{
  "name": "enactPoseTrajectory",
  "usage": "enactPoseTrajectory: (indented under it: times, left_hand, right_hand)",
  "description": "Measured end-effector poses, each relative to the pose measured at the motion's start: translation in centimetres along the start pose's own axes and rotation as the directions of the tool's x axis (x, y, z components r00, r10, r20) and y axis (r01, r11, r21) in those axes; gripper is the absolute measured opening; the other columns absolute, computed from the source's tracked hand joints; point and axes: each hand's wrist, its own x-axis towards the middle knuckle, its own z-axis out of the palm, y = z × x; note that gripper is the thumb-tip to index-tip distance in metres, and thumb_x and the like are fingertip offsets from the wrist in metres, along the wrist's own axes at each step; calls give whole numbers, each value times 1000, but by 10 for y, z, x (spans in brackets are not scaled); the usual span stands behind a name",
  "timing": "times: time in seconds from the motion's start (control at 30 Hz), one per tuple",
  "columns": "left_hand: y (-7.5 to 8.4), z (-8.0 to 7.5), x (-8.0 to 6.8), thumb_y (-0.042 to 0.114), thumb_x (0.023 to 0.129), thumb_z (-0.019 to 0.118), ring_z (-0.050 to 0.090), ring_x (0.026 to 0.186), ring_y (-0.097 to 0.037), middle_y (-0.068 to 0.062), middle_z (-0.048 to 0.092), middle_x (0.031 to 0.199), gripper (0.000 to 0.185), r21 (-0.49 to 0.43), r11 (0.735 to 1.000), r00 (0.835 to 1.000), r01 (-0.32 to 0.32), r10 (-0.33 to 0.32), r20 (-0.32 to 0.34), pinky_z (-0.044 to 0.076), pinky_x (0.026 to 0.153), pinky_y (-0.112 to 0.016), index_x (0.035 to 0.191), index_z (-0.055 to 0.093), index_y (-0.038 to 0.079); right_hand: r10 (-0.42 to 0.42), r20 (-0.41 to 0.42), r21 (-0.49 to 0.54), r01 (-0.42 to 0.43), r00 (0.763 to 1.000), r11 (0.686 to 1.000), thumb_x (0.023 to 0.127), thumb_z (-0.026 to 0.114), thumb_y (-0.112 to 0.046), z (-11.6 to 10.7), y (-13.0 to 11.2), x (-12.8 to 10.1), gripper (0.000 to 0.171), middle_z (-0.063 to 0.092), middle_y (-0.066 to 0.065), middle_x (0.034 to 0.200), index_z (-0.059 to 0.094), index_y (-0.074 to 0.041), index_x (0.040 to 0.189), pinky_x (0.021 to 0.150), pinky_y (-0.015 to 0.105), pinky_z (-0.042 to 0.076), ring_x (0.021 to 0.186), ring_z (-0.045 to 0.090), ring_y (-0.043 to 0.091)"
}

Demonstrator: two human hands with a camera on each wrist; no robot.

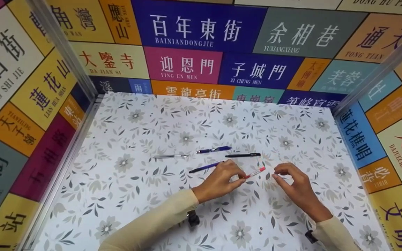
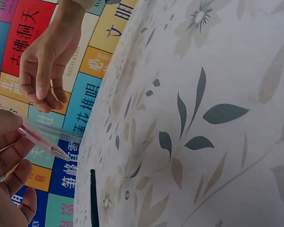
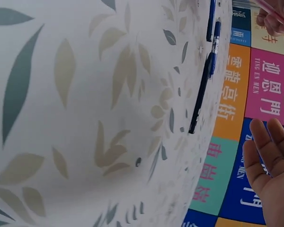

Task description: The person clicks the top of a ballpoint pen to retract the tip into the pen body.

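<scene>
Between thumb and fingers my left hand [image 1: 222, 179] pinches a pink pen [image 1: 255, 172], raised over the table and pointing to the right. The pen [image 2: 43, 143] has a see-through pink barrel and a pointed tip in the left wrist view. Just right of it hovers my right hand [image 1: 298, 190], its fingers loosely bent and holding nothing. Those bent fingers [image 3: 260, 151] also show in the right wrist view. A blue pen with a dark end [image 1: 202, 168] lies partly behind the left hand.
Beyond the hands lie a clear pen [image 1: 170, 156], a blue pen [image 1: 214, 150] and a black pen [image 1: 243, 155]. They rest on a white floral tablecloth [image 1: 159, 216]. Panels with colourful lettering [image 1: 201, 28] enclose the table's back and sides.
</scene>
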Motion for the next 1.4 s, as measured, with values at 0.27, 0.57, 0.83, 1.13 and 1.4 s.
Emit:
enactPoseTrajectory:
  times: [0.27,0.57,0.83,1.13,1.4]
  left_hand:
    - [-9,12,4,22,103,79,63,100,-13,8,81,101,10,105,993,998,47,-52,43,47,89,-30,110,85,16]
    - [-25,29,10,24,102,80,63,99,-14,9,83,103,12,216,973,988,86,-110,105,45,84,-31,109,87,18]
    - [-37,42,12,28,103,78,61,97,-16,8,82,100,13,289,955,985,74,-116,130,43,83,-33,106,87,19]
    - [-43,46,12,30,105,73,59,97,-19,6,75,92,15,376,925,978,49,-120,169,43,87,-37,97,81,20]
    - [-49,51,14,30,107,68,59,98,-19,5,71,93,19,454,891,982,7,-91,164,44,86,-41,93,76,21]
  right_hand:
    - [330,-9,182,-323,944,929,94,78,13,0,8,-15,20,75,19,106,76,3,111,90,16,55,94,72,24]
    - [450,-12,205,-438,893,875,95,78,13,3,8,-22,22,76,18,109,77,0,113,83,16,55,96,73,18]
    - [447,-30,197,-433,894,880,96,76,14,4,-18,-14,15,75,26,107,74,11,111,86,13,54,93,73,19]
    - [481,-16,227,-465,877,856,95,73,18,9,-4,-22,21,74,26,110,74,9,114,87,16,55,95,73,10]
    - [481,-17,235,-464,876,854,96,73,16,10,-7,-19,18,74,30,110,74,9,113,87,15,55,94,73,15]
